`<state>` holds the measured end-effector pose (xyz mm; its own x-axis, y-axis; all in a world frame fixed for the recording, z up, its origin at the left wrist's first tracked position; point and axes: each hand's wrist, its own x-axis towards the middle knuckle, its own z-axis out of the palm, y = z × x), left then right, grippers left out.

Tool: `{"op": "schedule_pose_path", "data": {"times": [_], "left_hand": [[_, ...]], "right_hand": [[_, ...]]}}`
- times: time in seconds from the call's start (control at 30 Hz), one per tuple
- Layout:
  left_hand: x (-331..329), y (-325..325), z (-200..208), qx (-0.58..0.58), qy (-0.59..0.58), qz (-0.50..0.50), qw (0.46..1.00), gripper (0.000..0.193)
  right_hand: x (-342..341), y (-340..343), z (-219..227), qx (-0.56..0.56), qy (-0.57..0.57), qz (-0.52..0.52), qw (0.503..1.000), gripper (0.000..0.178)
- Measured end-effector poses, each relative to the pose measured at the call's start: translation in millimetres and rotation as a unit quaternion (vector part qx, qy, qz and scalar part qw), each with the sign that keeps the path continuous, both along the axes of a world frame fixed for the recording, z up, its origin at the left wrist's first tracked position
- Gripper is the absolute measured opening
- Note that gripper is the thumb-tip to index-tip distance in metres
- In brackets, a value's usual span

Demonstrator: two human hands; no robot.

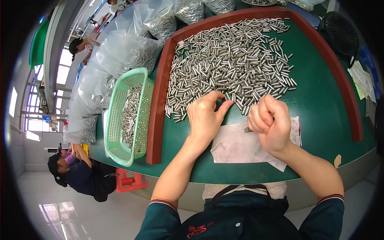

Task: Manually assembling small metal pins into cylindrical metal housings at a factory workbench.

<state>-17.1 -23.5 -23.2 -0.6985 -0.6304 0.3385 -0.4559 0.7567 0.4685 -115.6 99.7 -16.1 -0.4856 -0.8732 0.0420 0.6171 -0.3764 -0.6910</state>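
Note:
Hundreds of short, shiny metal pins (232, 60) lie in a wide, loose heap on the green table. At the near edge of this heap is my left hand (206, 116), its thumb and forefinger curled together around a metal pin at their tips; the other fingers are folded out of sight. My right hand (273, 125) is closed just above a stained white cloth (236, 146), to the right of the left hand. From under its fingers pokes a small dark grey end; what it belongs to is hidden in the palm.
A brown-red raised frame (157, 120) borders the heap at left, back and right. Beside it stands a light green basket (113, 136) holding pins. Clear bags (138, 54) of pins line the left and back. A black fan (340, 34) is far right. Co-workers sit at left.

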Motion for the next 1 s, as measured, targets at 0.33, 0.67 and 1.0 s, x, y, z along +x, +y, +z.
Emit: {"op": "schedule_pose_path", "data": {"times": [0.33,0.67,1.0], "left_hand": [[19.5,11.1,11.8,0.21,0.0,-0.086,0.974,0.005],[24.5,22.5,11.5,0.221,-0.064,-0.144,0.963,0.004],[24.6,22.2,14.1,0.21,-0.067,-0.146,0.965,0.004]], "right_hand": [[-2.4,2.0,-1.1,-0.004,0.0,-0.009,1.0,0.04],[1.2,1.3,-1.1,-0.033,-0.012,-0.023,0.999,0.038],[3.1,-1.2,-2.4,-0.029,0.013,-0.019,0.999,0.04]]}}
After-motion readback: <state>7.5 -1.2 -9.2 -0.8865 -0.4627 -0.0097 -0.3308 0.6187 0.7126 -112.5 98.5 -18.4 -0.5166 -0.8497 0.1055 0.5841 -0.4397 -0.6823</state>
